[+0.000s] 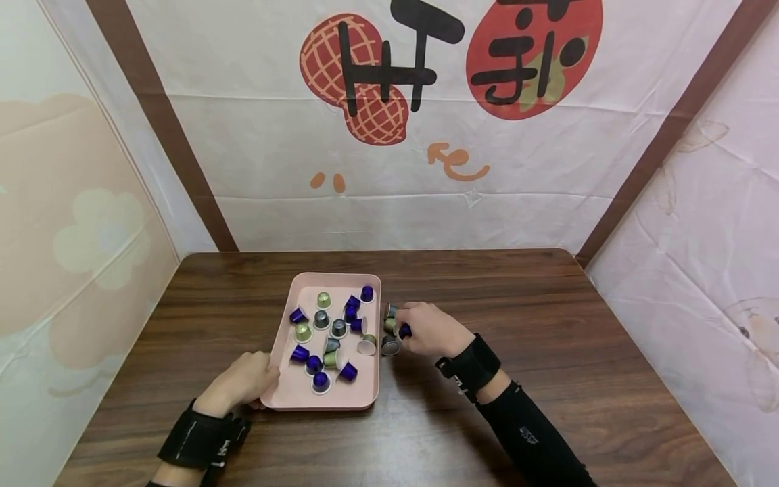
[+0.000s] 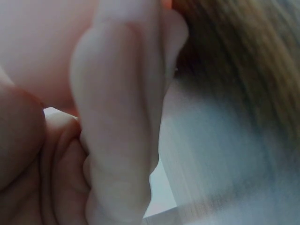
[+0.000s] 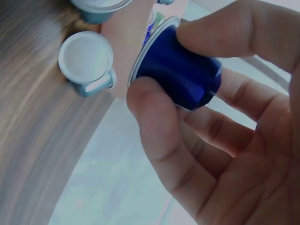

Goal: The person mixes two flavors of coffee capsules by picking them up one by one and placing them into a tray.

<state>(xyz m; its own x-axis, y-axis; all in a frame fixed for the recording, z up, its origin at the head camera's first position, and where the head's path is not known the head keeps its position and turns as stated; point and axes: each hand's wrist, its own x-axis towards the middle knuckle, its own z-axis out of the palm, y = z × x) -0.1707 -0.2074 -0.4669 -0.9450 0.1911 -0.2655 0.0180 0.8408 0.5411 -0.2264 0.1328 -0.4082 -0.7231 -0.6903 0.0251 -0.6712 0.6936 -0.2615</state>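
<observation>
A pink tray [image 1: 282,399] lies on the table, with several dark blue, green and grey coffee capsules scattered in it. My left hand [image 1: 243,379] grips its left edge near the front corner; in the left wrist view the fingers [image 2: 117,103] fill most of the picture against the pink wall. Just right of the tray, my right hand [image 1: 432,329] pinches a dark blue coffee capsule [image 3: 183,70] between thumb and fingers. Beside that hand, a grey capsule [image 1: 391,346] and a green capsule [image 1: 390,325] stand close to the tray's right side.
The brown wooden table [image 1: 517,304] extends to both sides of the tray. Behind it hangs a white printed cloth [image 1: 389,223], with more pale cloth at the left and right. In the right wrist view, a foil-topped capsule [image 3: 86,56] is on the wood.
</observation>
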